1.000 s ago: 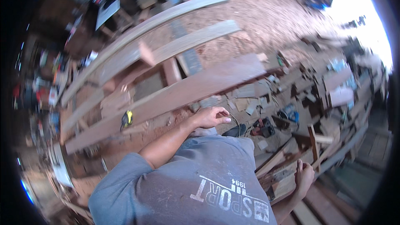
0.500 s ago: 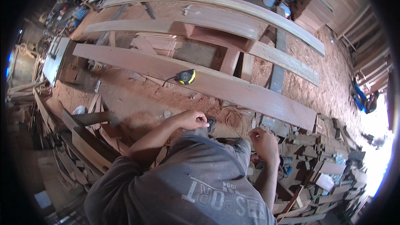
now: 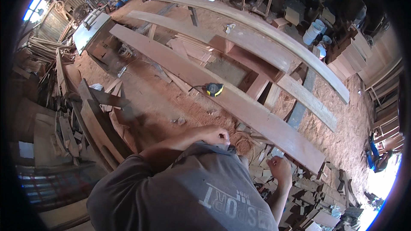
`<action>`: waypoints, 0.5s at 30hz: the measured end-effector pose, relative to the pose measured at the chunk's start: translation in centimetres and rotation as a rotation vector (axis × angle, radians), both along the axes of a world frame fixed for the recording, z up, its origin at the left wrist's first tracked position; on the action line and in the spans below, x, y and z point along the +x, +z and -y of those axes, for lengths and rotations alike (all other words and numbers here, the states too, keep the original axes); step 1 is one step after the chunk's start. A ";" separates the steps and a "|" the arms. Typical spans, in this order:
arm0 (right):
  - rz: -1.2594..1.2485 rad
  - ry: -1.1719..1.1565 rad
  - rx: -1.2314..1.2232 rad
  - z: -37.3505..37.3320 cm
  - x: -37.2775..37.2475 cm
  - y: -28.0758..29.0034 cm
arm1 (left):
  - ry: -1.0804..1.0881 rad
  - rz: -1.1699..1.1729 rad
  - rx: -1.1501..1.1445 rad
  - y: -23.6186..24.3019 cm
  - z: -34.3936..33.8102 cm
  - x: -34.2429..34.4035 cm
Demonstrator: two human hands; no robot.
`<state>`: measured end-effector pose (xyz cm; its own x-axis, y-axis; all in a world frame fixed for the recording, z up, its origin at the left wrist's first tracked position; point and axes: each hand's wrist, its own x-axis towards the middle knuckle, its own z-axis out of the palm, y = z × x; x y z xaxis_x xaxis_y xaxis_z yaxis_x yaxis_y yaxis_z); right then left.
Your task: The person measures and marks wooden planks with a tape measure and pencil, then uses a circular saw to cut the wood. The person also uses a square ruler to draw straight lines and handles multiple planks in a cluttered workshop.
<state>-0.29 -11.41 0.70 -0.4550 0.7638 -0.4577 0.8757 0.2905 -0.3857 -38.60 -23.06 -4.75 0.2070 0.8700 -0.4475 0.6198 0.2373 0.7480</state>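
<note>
My left hand (image 3: 217,136) is held in front of my body, its fingers curled in toward the thumb. Whether anything small sits in them is hidden. Off to the right, my right hand (image 3: 280,167) is raised with bent fingers drawn together, and I cannot make out what, if anything, they pinch. Beyond both hands a long reddish plank (image 3: 244,105) runs diagonally from far left to near right. On it lies a black and yellow tape measure (image 3: 214,89), touched by neither hand. The right hand is close to the plank's near edge.
Two more long boards, a pale far one (image 3: 252,20) and a middle one (image 3: 308,102), lie across supports. An open wooden box (image 3: 257,55) stands among them. Wood offcuts (image 3: 308,201) heap at lower right. Curved timbers (image 3: 100,128) lean at left. White buckets (image 3: 314,32) stand far right.
The view has turned, so planks and tape measure sit farther right and lower in the picture. Both hands appear lower, their fingers still curled. The tape measure stays on the plank.
</note>
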 end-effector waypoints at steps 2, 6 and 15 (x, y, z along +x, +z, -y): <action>0.049 0.017 -0.004 -1.5 -0.9 -0.6 | 0.024 -0.014 -0.001 0.4 0.6 0.6; -0.178 0.109 0.063 -1.5 -2.9 -2.0 | 0.110 0.002 0.005 -0.2 1.1 0.8; -0.251 0.051 -0.035 0.4 -9.0 2.7 | 0.423 0.008 0.300 2.7 -4.5 -5.8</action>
<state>-9.30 -11.78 3.44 -0.5949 0.7230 -0.3512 0.7360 0.3143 -0.5996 -44.38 -18.61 -2.05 -0.1883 0.9681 -0.1653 0.5104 0.2402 0.8257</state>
